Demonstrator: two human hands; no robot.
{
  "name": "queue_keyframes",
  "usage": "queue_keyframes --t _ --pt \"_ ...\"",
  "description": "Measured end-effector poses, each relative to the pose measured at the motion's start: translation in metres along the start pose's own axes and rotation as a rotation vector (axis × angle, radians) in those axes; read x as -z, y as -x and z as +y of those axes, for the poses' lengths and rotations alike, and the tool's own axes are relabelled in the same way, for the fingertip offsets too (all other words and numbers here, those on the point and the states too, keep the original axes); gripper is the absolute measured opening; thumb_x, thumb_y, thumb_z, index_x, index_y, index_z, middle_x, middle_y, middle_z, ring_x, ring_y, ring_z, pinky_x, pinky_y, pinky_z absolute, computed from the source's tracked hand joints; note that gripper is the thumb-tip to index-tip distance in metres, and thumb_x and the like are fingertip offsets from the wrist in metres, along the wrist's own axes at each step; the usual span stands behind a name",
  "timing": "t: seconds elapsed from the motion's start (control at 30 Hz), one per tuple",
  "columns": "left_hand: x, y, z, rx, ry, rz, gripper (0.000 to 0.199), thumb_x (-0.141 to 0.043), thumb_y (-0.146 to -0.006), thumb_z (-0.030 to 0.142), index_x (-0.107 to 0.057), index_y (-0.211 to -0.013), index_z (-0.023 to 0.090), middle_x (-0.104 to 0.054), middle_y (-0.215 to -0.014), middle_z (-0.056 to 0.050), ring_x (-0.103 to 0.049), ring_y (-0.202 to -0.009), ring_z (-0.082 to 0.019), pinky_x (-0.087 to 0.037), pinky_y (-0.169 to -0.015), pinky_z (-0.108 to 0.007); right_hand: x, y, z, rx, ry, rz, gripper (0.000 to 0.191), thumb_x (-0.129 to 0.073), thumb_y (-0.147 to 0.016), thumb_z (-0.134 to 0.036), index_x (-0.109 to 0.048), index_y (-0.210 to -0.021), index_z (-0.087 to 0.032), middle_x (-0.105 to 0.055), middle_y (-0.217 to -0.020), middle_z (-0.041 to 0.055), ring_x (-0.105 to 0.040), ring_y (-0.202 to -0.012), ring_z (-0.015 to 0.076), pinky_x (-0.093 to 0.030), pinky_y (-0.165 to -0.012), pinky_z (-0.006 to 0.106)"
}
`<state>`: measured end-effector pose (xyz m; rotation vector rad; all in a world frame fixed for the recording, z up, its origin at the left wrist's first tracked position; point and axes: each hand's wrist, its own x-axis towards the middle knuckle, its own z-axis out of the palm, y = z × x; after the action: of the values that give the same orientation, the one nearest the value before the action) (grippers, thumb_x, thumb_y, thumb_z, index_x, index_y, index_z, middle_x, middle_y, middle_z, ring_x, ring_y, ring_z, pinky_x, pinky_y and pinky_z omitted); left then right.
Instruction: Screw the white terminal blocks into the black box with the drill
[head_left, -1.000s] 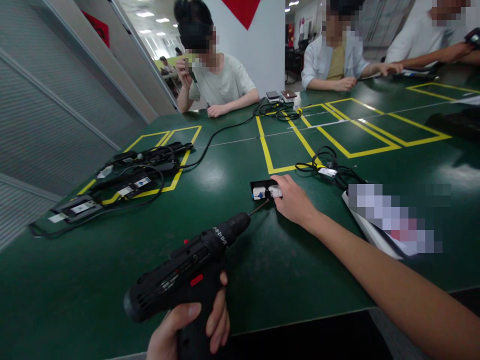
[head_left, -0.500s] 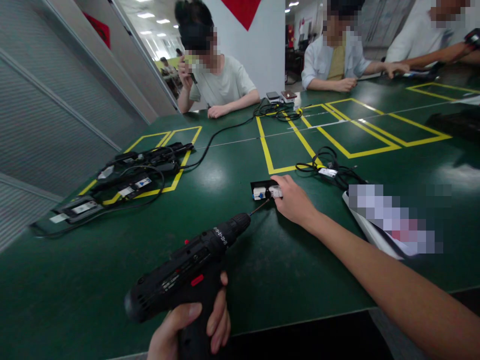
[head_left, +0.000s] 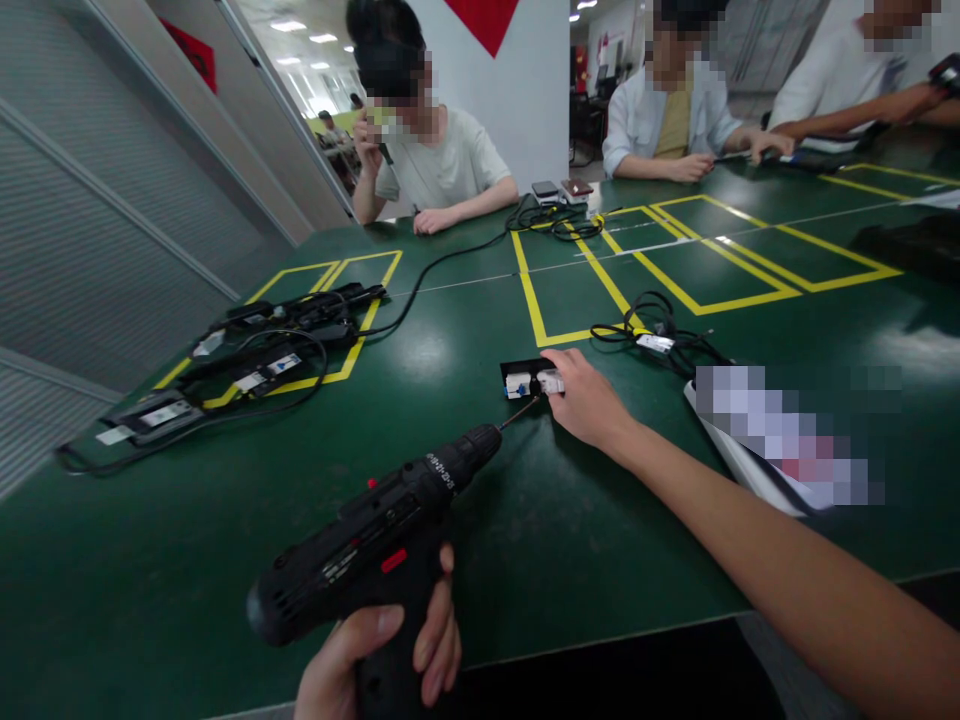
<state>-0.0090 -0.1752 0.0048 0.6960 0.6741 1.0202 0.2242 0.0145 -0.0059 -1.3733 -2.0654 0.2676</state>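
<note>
A black power drill (head_left: 375, 530) with red details is held by its handle in my left hand (head_left: 390, 640), fingers wrapped round it. Its long thin bit points up and right, the tip at the lower edge of a small black and white part (head_left: 520, 384) with a blue detail. My right hand (head_left: 581, 395) grips the right end of that part, which rests on the green table (head_left: 450, 390). Whether the tip sits in a screw is too small to tell.
Black devices with cables (head_left: 277, 350) lie at the left, and a cable bundle (head_left: 660, 340) and a white-edged flat object (head_left: 739, 460) at the right. Small boxes (head_left: 562, 190) stand at the back. Several people sit across the table, a forearm (head_left: 480, 205) resting on its edge.
My hands, the drill and the part have hardly moved. At the back right, a person's hand has shifted slightly left, and a dark flat object shows beside it.
</note>
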Motion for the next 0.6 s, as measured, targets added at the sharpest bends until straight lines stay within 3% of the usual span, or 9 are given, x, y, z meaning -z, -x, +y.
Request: queue_keyframes --t 0.6 --pt "0.0012 -0.001 0.0002 0.002 -0.001 0.003 0.035 -0.043 -0.08 0.033 -0.047 -0.108 0.013 -0.048 -0.058 0.0 -0.049 -0.044 -0.016 -0.041 -0.05 -0.034 0.0018 0.0004 -0.0003 0.008 -0.015 -0.004 0.05 -0.046 -0.078 -0.008 -0.044 -0.127 -0.015 -0.051 -0.116 0.0131 -0.054 -0.101 0.0241 -0.046 -0.088 0.037"
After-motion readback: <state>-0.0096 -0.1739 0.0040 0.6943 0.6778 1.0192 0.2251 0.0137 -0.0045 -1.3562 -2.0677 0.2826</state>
